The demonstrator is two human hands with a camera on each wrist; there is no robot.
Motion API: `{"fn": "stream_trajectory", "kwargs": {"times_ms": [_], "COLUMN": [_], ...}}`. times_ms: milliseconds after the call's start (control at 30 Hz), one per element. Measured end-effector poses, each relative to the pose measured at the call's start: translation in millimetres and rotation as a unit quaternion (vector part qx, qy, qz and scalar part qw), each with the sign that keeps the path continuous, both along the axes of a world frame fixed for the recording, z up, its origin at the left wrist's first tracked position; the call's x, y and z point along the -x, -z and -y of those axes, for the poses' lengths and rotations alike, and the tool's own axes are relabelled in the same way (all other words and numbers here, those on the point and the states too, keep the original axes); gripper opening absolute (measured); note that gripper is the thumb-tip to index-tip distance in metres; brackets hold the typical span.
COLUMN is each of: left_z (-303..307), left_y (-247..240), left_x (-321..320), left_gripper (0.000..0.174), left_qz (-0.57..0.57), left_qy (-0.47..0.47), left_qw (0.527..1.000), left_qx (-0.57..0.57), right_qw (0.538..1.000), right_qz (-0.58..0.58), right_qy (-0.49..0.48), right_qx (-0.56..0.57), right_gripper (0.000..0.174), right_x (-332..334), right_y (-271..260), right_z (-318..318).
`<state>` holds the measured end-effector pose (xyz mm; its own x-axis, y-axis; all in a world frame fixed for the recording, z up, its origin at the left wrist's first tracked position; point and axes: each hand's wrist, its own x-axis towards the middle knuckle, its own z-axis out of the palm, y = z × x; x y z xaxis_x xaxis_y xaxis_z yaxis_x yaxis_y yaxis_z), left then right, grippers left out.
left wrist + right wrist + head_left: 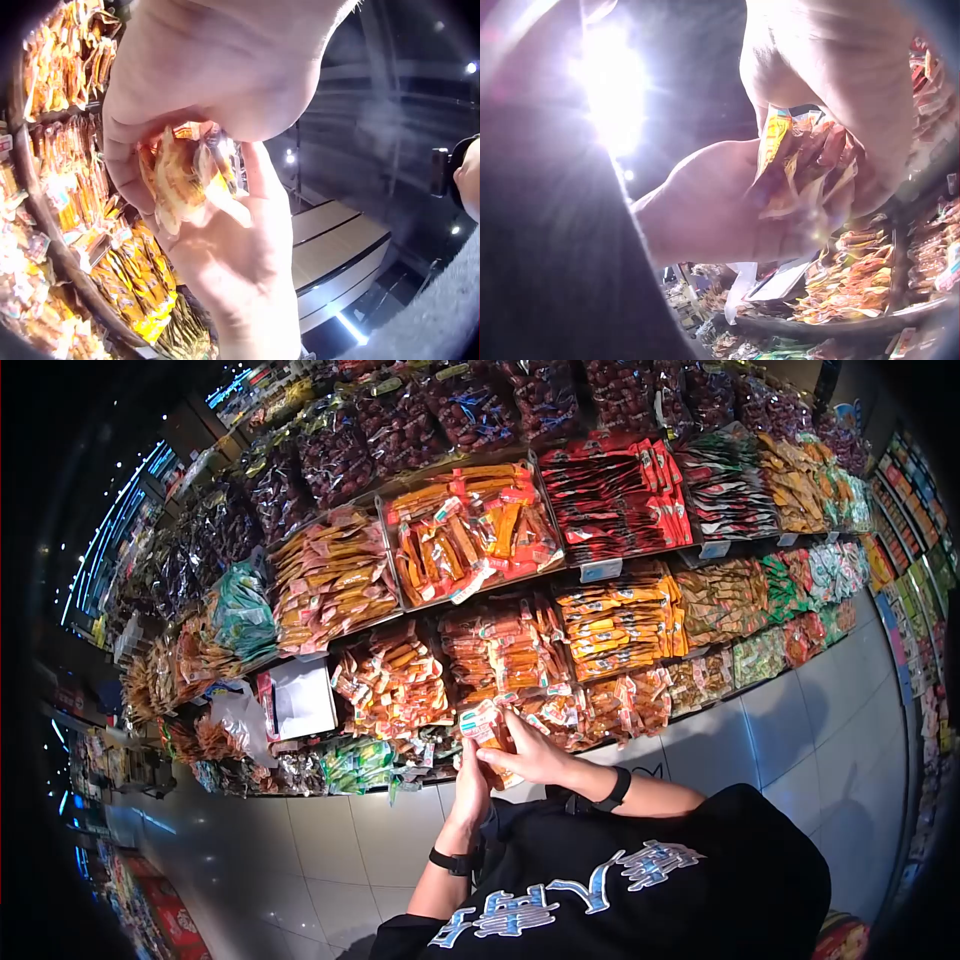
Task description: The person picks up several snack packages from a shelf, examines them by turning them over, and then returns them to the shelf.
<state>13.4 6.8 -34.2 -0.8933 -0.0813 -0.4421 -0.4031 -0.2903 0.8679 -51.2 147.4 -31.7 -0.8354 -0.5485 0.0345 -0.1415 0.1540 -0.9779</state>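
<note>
In front of the lowest shelf row, both hands hold a small bunch of clear snack packets (485,728) with orange-brown contents and printed labels. The left hand (470,790) grips the bunch from the left, its thumb along the near side. From the right, the right hand (533,755) has its fingers curled round the same packets. Seen from the left wrist, several packet ends (184,176) poke out between the two palms. The right wrist view shows a yellow-printed packet edge (774,142) among them. Part of the bunch is hidden by the fingers.
Tiered bins of packaged snacks curve ahead, with orange packets (625,622) and red packets (615,500) close by. A white box (303,698) stands left among the lower bins, beside a crumpled clear bag (240,722). Tiled floor (330,838) lies below the shelf; another shelf (915,510) rises at right.
</note>
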Motion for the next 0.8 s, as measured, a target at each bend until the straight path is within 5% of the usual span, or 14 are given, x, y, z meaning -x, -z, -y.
{"fn": "stream_trajectory", "kwargs": {"times_ms": [167, 233, 300, 367, 433, 600, 700, 800], "left_z": [-2, -9, -18, -16, -14, -8, 0, 5], "left_y": [36, 27, 5, 1, 2, -12, -20, -20], "left_x": [24, 36, 45, 51, 55, 47, 39, 33], "left_gripper": [0.059, 0.050, 0.050, 0.066, 0.063, 0.045, 0.039, 0.038], "left_qz": [0.006, 0.004, 0.031, -0.006, -0.014, 0.004, 0.037, 0.031], "left_qy": [0.174, 0.205, 0.231, 0.274, 0.274, 0.214, 0.178, 0.159], "left_qw": [0.984, 0.976, 0.970, 0.959, 0.959, 0.976, 0.983, 0.987], "left_qx": [0.037, 0.077, 0.071, 0.074, 0.072, 0.037, 0.022, 0.016], "right_qw": [0.998, 0.996, 0.993, 0.990, 0.975, 0.838, 0.803, 0.717], "right_qz": [0.007, 0.016, 0.086, 0.031, -0.017, -0.333, -0.359, -0.398], "right_qy": [0.007, 0.036, 0.055, 0.134, 0.200, 0.424, 0.434, 0.355], "right_qx": [-0.061, -0.085, -0.062, 0.033, 0.096, -0.083, -0.194, -0.449], "right_gripper": [0.059, 0.059, 0.062, 0.060, 0.059, 0.064, 0.064, 0.069], "right_x": [29, 36, 43, 65, 94, 208, 261, 300], "right_y": [7, 24, 23, 24, 23, -45, -80, -41], "right_z": [-26, -29, -38, -51, -70, -149, -171, -185]}}
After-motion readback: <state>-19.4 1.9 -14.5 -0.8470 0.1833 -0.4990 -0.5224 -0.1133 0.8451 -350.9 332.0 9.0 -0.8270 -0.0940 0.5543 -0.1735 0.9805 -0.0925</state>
